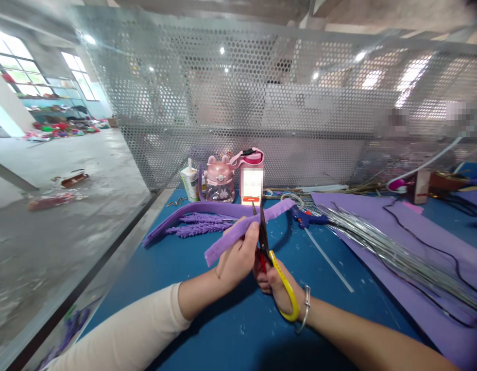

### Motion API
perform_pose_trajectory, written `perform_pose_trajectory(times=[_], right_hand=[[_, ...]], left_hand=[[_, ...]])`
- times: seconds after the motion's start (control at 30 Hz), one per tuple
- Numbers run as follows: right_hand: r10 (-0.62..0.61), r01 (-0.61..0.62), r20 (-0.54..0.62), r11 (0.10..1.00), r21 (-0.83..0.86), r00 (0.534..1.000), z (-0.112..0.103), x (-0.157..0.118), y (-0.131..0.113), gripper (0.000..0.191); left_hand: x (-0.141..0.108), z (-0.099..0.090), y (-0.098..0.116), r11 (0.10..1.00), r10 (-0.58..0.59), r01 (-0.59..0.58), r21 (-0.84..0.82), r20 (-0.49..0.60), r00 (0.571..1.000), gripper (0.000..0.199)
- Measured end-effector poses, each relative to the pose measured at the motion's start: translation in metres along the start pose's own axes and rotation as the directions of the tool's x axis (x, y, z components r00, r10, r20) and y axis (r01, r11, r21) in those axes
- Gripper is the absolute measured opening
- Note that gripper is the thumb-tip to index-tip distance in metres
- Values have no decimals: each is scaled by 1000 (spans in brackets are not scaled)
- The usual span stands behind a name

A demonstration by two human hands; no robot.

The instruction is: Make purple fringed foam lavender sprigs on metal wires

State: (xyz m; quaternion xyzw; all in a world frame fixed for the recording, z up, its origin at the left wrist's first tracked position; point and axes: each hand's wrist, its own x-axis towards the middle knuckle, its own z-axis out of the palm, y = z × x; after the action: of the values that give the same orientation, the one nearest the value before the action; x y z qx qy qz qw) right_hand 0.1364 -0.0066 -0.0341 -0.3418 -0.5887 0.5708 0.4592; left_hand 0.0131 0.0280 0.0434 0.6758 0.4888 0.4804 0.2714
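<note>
My left hand [238,253] pinches a purple strip [226,241] that slants up to the right across the middle of the view. In my right hand [276,281] are scissors [284,288] with yellow and red on the handles. Their dark blades stand apart and point upward, with the strip passing between them just right of my left fingers. Behind my hands, a longer purple band [192,208] curves over the blue table [176,278], beside purple flower sprigs [202,225].
A carton [189,183], a pink jug [219,180] and a pink bottle [253,159] stand before a perforated metal screen [223,103]. To the right lie a blue glue gun [306,218], a clear stick [328,260], silvery wires [393,257] and purple sheets [416,226].
</note>
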Motion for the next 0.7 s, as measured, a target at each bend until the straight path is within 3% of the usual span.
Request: perform_pose_trajectory(times=[0.2,0.53,0.7], right_hand=[[14,-13,-25,1000,19,1000,3,1,-6,61],[34,-33,-51,999,11,998,3,0,-4,55],[40,-39,-56,999,16,998,4,0,-6,53]], left_hand=[[0,0,-3,996,57,-62,65,67,996,40],[0,0,-2,1000,-1,0,18,71,997,39],[-2,5,-9,994,-65,69,-83,56,996,45]])
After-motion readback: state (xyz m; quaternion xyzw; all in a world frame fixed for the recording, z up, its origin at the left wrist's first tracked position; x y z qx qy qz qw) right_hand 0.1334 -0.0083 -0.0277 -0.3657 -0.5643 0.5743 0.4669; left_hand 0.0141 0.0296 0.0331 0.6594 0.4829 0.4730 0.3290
